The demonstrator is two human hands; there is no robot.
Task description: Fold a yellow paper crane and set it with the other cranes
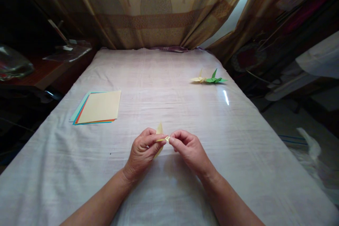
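Observation:
A pale yellow origami crane is held between my two hands above the near middle of the table. My left hand is closed, pinching its body between thumb and fingers. One wing stands up beyond the fingers, and another part shows below them. My right hand is closed too, its thumb and forefinger gripping a small end of the paper close to the left fingertips. Much of the folded body is hidden by my fingers.
A stack of coloured paper squares, cream on top, lies at left. A cream paper crane and a green paper crane stand at the far right. A pale cloth covers the table. Curtains hang behind.

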